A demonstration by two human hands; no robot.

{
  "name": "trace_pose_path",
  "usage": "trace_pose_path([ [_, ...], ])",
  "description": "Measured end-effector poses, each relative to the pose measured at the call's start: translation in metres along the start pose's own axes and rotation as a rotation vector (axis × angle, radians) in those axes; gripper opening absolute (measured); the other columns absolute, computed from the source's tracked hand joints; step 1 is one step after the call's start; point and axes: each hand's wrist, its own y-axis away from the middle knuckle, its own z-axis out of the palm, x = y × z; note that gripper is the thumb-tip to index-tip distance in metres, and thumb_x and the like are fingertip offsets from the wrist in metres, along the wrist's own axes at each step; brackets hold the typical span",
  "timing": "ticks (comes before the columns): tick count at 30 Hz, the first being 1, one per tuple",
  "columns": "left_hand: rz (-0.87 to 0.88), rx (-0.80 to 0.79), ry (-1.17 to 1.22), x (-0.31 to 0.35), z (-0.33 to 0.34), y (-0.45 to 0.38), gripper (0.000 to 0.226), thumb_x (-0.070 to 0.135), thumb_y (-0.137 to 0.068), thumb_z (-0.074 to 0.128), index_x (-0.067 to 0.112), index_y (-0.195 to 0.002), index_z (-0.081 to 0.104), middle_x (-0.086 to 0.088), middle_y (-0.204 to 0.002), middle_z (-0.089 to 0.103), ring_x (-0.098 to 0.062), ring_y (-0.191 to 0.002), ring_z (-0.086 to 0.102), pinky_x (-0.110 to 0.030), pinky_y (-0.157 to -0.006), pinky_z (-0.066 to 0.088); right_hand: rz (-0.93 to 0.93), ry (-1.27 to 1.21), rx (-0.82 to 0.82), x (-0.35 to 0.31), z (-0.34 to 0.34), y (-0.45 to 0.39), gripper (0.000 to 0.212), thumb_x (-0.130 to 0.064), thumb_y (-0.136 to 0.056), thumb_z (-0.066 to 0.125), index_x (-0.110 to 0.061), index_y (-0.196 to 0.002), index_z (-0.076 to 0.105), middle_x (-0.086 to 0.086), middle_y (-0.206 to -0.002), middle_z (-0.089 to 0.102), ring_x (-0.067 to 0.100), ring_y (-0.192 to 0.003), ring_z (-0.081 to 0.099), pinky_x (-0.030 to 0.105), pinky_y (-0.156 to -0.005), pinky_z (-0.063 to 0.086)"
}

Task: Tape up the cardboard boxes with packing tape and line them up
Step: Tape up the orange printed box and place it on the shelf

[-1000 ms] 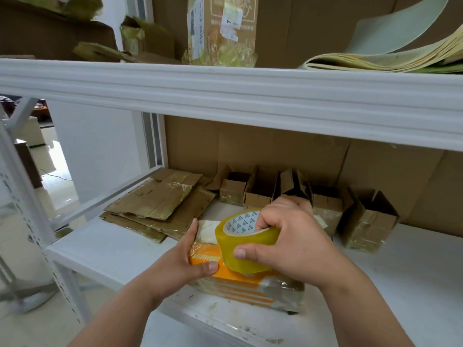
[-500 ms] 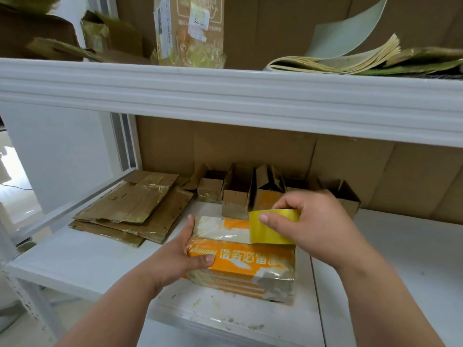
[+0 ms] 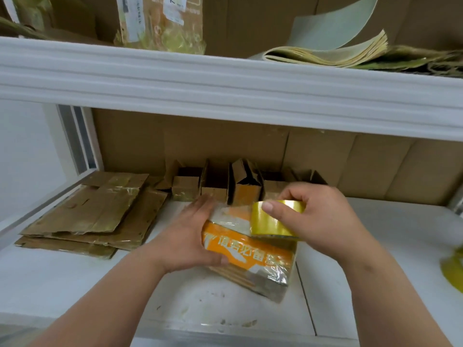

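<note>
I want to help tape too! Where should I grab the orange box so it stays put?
Hold the orange box by its left end, coming from the left, as the left hand does: thumb on the near edge, fingers along the far side. It lies flat on the shelf, and the right hand is working the tape roll over its right part, so that side is taken.

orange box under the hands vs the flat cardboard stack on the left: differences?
The orange box is assembled, printed orange and white, glossy with tape, and held by the left hand. The flat cardboard stack is plain brown, collapsed into sheets and untouched. The box lies skewed near the front edge; the stack sits further left. Both rest on the white shelf.
</note>
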Motion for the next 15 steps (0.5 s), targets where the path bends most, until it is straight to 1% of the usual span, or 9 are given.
trace_pose_path([
  [2, -0.008, -0.072, -0.072, -0.001, -0.001, -0.009, 0.135, 0.069, -0.06, 0.08, 0.032, -0.157, -0.007, 0.011, -0.165, -0.004, -0.009, -0.15, -0.005, -0.03, -0.123, 0.005, 0.025, 0.016, -0.024, 0.001, -0.001, 0.001, 0.038, -0.064, -0.08, 0.062, -0.026, -0.075, 0.066, -0.007, -0.069, 0.064, 0.009, -0.068, 0.058, 0.031, -0.062, 0.043],
  [4, -0.016, -0.092, -0.099, -0.006, 0.003, -0.013, 0.136, 0.068, -0.06, 0.081, 0.032, -0.156, -0.008, 0.009, -0.165, 0.001, -0.012, -0.15, 0.001, -0.029, -0.121, 0.009, 0.069, -0.003, -0.056, 0.005, -0.003, 0.004, 0.036, -0.066, -0.076, 0.059, -0.031, -0.08, 0.066, -0.008, -0.073, 0.065, 0.008, -0.07, 0.058, 0.033, -0.063, 0.046],
  [6, -0.029, -0.115, -0.077, -0.011, 0.012, -0.015, 0.138, 0.066, -0.059, 0.083, 0.031, -0.156, -0.01, 0.008, -0.165, 0.004, -0.013, -0.149, 0.005, -0.029, -0.121, 0.012, 0.117, -0.031, -0.079, 0.011, -0.004, 0.007, 0.03, -0.056, -0.067, 0.056, -0.034, -0.085, 0.067, -0.009, -0.073, 0.063, 0.008, -0.069, 0.057, 0.032, -0.063, 0.045],
  [9, -0.056, -0.12, -0.066, -0.016, 0.025, -0.019, 0.142, 0.07, -0.055, 0.082, 0.031, -0.156, -0.01, 0.007, -0.165, 0.003, -0.014, -0.149, 0.004, -0.033, -0.123, 0.012, 0.16, -0.094, -0.11, 0.02, -0.004, 0.014, 0.033, -0.05, -0.063, 0.06, -0.034, -0.09, 0.069, -0.009, -0.073, 0.06, 0.008, -0.068, 0.055, 0.031, -0.063, 0.044],
  [12, -0.065, -0.151, -0.122, -0.014, 0.029, -0.028, 0.145, 0.079, -0.052, 0.076, 0.03, -0.155, -0.014, 0.006, -0.165, 0.003, -0.015, -0.15, 0.005, -0.033, -0.123, 0.011, 0.187, -0.123, -0.125, 0.028, -0.003, 0.02, 0.027, -0.05, -0.072, 0.065, -0.028, -0.085, 0.072, -0.007, -0.077, 0.067, 0.01, -0.074, 0.061, 0.036, -0.068, 0.049],
  [13, -0.068, -0.161, -0.135, -0.012, 0.029, -0.03, 0.146, 0.08, -0.052, 0.074, 0.031, -0.155, -0.017, 0.006, -0.166, 0.002, -0.015, -0.15, 0.005, -0.033, -0.123, 0.01, 0.197, -0.128, -0.126, 0.032, -0.003, 0.021, 0.027, -0.051, -0.074, 0.066, -0.025, -0.081, 0.072, -0.006, -0.076, 0.067, 0.01, -0.072, 0.061, 0.036, -0.067, 0.049],
  [15, -0.086, -0.17, -0.127, -0.006, 0.031, -0.032, 0.146, 0.079, -0.054, 0.075, 0.033, -0.153, -0.021, 0.006, -0.165, 0.003, -0.015, -0.15, 0.006, -0.034, -0.123, 0.01, 0.221, -0.148, -0.129, 0.041, -0.006, 0.021, 0.034, -0.054, -0.075, 0.064, -0.02, -0.075, 0.068, -0.004, -0.07, 0.064, 0.011, -0.064, 0.056, 0.033, -0.061, 0.044],
])
